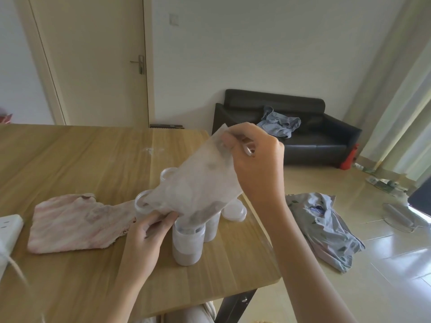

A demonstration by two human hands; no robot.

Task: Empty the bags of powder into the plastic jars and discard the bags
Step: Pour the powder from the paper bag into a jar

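Right hand [255, 159] pinches the far top corner of the bag [198, 183], lifted high so powder slides down. Left hand [149, 231] pinches the bag's low mouth w/ thumb and fingers, guiding it into the near jar [187, 243] on the table [81, 159]. Jar approx. partly filled; other jars behind, lid [234, 209] at right.

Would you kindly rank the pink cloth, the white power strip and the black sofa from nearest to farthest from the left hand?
From the left hand:
1. Pink cloth, just left of it on the table.
2. White power strip, at the table's left edge.
3. Black sofa, across the room by the wall.
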